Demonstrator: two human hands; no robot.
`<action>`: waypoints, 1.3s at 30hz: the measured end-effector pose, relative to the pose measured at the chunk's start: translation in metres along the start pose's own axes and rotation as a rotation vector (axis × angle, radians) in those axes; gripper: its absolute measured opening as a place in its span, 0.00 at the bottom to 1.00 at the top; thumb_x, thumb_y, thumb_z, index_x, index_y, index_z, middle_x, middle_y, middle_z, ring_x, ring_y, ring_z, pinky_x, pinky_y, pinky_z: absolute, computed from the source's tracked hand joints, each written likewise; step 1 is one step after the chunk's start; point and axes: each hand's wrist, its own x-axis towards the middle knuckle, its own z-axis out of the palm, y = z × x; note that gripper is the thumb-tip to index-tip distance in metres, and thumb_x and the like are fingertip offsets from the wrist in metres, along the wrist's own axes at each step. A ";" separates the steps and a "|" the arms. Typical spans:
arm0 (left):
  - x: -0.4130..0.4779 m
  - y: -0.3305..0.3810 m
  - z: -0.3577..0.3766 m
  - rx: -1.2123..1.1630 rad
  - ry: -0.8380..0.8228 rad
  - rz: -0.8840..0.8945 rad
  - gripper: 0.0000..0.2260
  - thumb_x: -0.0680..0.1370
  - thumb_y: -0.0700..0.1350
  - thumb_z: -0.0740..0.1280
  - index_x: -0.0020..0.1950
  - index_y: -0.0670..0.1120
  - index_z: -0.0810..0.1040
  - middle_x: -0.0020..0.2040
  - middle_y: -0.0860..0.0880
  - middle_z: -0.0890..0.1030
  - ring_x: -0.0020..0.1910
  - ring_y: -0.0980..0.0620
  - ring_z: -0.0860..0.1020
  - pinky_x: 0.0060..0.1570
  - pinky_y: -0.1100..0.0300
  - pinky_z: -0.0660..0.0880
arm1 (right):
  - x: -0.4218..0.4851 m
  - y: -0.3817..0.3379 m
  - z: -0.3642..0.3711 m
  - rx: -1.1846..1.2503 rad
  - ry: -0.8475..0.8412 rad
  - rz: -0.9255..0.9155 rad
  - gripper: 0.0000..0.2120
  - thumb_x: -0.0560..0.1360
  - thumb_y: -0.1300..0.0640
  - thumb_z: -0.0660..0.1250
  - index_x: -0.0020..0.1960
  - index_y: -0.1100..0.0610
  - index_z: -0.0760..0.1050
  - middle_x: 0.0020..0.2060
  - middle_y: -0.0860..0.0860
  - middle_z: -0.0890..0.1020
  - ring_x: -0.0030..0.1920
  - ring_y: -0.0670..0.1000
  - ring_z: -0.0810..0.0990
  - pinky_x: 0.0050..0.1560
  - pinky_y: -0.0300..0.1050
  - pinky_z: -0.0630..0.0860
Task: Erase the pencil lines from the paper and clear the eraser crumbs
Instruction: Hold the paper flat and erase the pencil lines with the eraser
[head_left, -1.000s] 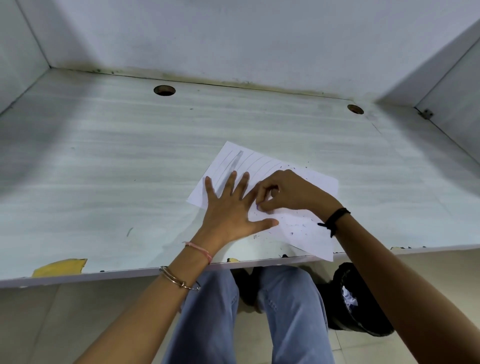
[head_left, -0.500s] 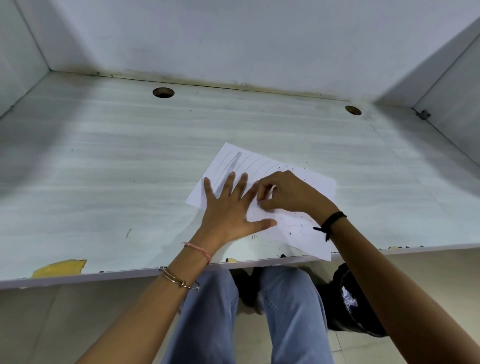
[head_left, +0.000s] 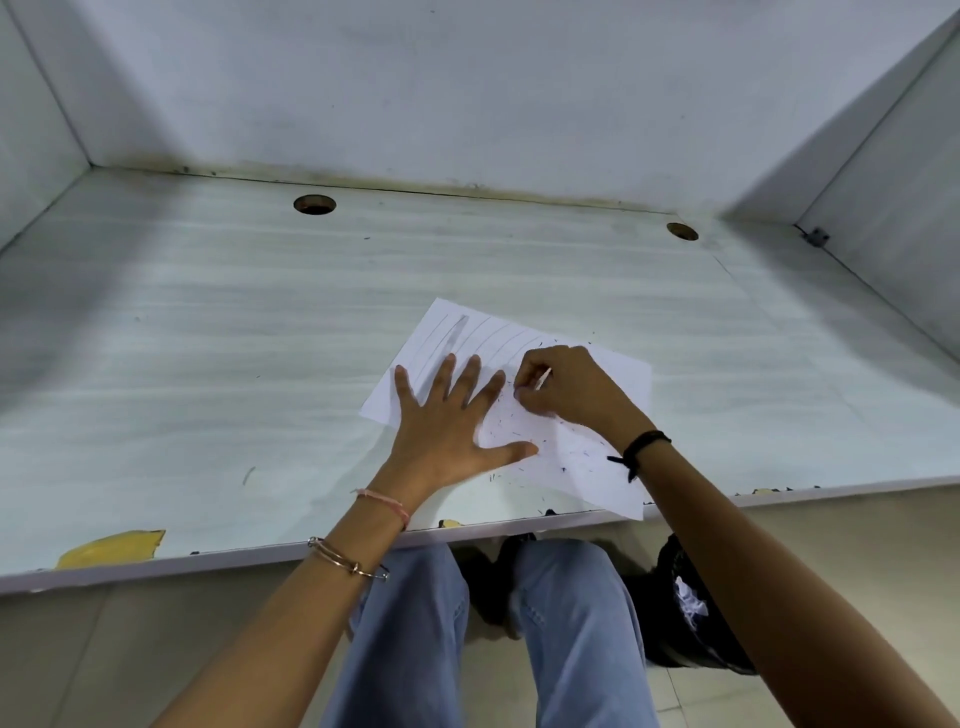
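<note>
We're mid-erasing: our left hand, fingers spread, pins the paper; our right hand pinches the eraser. Next we'd rub the pencil lines at its 11 o'clock.

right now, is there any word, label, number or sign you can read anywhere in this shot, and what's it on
None: no text shows anywhere in the head view.
The paper bears only curved pencil lines and dark eraser crumbs, no words or numbers.
The white eraser pinched in the right hand shows no print or brand; very little of it is visible.
The dark bin under the desk shows no label.
</note>
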 end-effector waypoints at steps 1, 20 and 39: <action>0.000 0.000 0.000 -0.005 -0.003 -0.002 0.43 0.69 0.78 0.46 0.79 0.60 0.40 0.79 0.53 0.37 0.78 0.49 0.35 0.67 0.29 0.32 | -0.002 0.004 0.004 0.009 0.068 -0.001 0.02 0.69 0.63 0.70 0.40 0.58 0.79 0.38 0.49 0.83 0.31 0.36 0.75 0.32 0.28 0.69; 0.027 0.010 0.005 0.006 0.093 0.002 0.43 0.68 0.77 0.39 0.78 0.56 0.55 0.81 0.50 0.44 0.79 0.45 0.40 0.68 0.28 0.38 | 0.000 0.013 0.005 0.079 0.134 0.056 0.05 0.69 0.65 0.70 0.42 0.57 0.81 0.33 0.45 0.80 0.33 0.40 0.76 0.37 0.25 0.70; 0.030 0.009 0.010 0.015 0.063 0.013 0.40 0.72 0.77 0.41 0.79 0.59 0.41 0.80 0.50 0.40 0.78 0.44 0.37 0.67 0.28 0.35 | 0.022 0.006 -0.010 -0.029 0.072 0.008 0.04 0.68 0.66 0.72 0.40 0.59 0.82 0.35 0.51 0.82 0.34 0.48 0.79 0.37 0.37 0.73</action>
